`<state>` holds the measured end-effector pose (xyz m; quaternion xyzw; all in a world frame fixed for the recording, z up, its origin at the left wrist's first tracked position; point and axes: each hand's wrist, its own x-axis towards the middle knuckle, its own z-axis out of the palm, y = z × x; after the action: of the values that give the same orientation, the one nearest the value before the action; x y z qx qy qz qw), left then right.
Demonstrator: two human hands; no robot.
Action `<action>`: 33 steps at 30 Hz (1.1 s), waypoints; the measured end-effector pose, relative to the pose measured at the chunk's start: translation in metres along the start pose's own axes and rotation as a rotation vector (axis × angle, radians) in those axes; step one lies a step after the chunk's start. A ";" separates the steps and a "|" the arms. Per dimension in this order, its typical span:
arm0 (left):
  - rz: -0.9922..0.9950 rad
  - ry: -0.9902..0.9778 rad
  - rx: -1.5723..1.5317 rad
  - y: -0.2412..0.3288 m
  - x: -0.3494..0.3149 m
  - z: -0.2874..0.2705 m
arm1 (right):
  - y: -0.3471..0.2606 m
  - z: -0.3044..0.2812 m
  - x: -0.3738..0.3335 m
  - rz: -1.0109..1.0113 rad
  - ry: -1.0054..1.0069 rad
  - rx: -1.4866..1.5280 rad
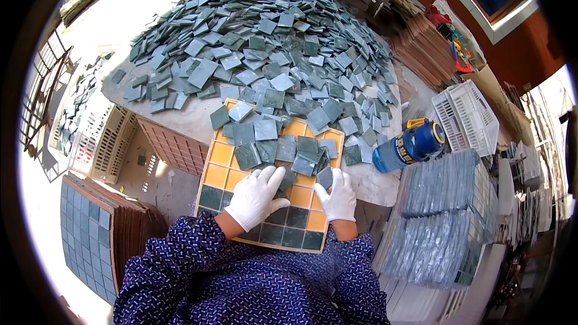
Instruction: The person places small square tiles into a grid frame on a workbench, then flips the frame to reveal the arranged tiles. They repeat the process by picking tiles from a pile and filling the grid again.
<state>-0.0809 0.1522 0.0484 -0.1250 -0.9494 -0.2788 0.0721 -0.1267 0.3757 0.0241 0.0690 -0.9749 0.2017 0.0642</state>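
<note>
A yellow grid tray (pixel 223 154) lies in front of me, tilted, with square cells. Dark green stone tiles (pixel 293 217) fill several cells of its near rows. Loose grey-green tiles (pixel 265 130) lie heaped over its far part. My left hand (pixel 256 198), in a white glove, rests over the tray with its thumb spread from the fingers. Its fingertips touch a loose dark tile (pixel 288 179). My right hand (pixel 339 198), also gloved, is at the tray's right edge, pinching a small tile (pixel 325 177) between thumb and fingers.
A large pile of square tiles (pixel 259 42) covers the pale table (pixel 376 186) beyond the tray. A blue bottle (pixel 409 146) lies at the right. Wrapped tile stacks (pixel 439 216) and a white crate (pixel 466 117) stand farther right. Tiled sheets (pixel 87 235) and crates (pixel 102 144) are left.
</note>
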 end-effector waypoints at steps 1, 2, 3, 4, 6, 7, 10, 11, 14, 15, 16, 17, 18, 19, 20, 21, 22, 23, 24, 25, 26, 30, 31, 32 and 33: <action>-0.055 -0.046 0.066 0.008 0.003 0.011 | 0.006 -0.004 -0.005 -0.031 -0.018 0.014; -0.093 -0.045 0.124 0.013 0.009 0.013 | 0.012 -0.011 -0.008 -0.068 -0.034 0.037; -0.113 -0.038 0.160 0.013 0.010 0.018 | 0.019 -0.019 -0.012 -0.104 -0.050 0.061; -0.125 -0.033 0.194 0.013 0.012 0.025 | 0.023 -0.029 -0.019 -0.183 -0.045 0.135; -0.130 -0.001 0.227 0.009 0.014 0.032 | 0.026 -0.040 -0.026 -0.096 -0.256 0.317; -0.114 0.006 0.219 0.009 0.015 0.031 | 0.028 -0.047 -0.032 -0.043 -0.357 0.405; -0.054 -0.017 0.074 0.002 0.015 0.021 | 0.037 -0.041 -0.042 -0.171 -0.414 0.349; 0.001 -0.003 0.019 -0.001 0.012 0.019 | 0.037 -0.038 -0.044 -0.175 -0.416 0.342; 0.029 -0.040 -0.133 0.000 -0.002 0.015 | 0.037 -0.031 -0.050 -0.205 -0.327 0.343; 0.032 -0.051 -0.160 0.001 -0.007 0.015 | 0.037 -0.030 -0.054 -0.212 -0.300 0.331; 0.036 -0.058 -0.191 0.002 -0.010 0.016 | 0.037 -0.028 -0.058 -0.221 -0.271 0.313; 0.033 -0.077 -0.223 0.003 -0.012 0.016 | 0.037 -0.026 -0.061 -0.229 -0.242 0.296; 0.029 -0.097 -0.255 0.004 -0.013 0.015 | 0.036 -0.022 -0.063 -0.302 -0.176 0.256; 0.025 -0.113 -0.291 0.006 -0.015 0.016 | 0.035 -0.018 -0.064 -0.376 -0.110 0.211; 0.039 -0.115 -0.304 0.007 -0.016 0.020 | 0.035 -0.017 -0.064 -0.449 -0.045 0.165; 0.053 -0.118 -0.317 0.007 -0.017 0.025 | 0.036 -0.019 -0.063 -0.462 -0.115 0.161; 0.072 -0.118 -0.333 0.007 -0.017 0.031 | 0.036 -0.025 -0.060 -0.474 -0.183 0.152; 0.090 -0.118 -0.349 0.008 -0.017 0.036 | 0.036 -0.029 -0.058 -0.486 -0.250 0.142; 0.096 -0.127 -0.350 0.011 -0.018 0.040 | 0.040 -0.021 -0.059 -0.544 -0.282 0.158; 0.104 -0.127 -0.342 0.013 -0.017 0.041 | 0.039 -0.023 -0.057 -0.568 -0.292 0.159; 0.112 -0.126 -0.335 0.015 -0.016 0.042 | 0.037 -0.026 -0.053 -0.593 -0.301 0.161; 0.144 -0.097 -0.331 0.018 -0.017 0.040 | 0.025 -0.040 -0.049 -0.370 -0.286 0.333; 0.148 -0.091 -0.329 0.019 -0.018 0.040 | 0.021 -0.042 -0.049 -0.239 -0.282 0.419; 0.198 -0.082 -0.341 0.019 -0.017 0.040 | 0.019 -0.036 -0.052 -0.093 -0.295 0.650; 0.220 -0.077 -0.346 0.021 -0.017 0.039 | 0.015 -0.030 -0.051 -0.039 -0.322 0.756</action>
<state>-0.0613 0.1868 0.0229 -0.2490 -0.8699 -0.4234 0.0434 -0.0756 0.4066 0.0380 0.1371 -0.8282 0.5310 -0.1153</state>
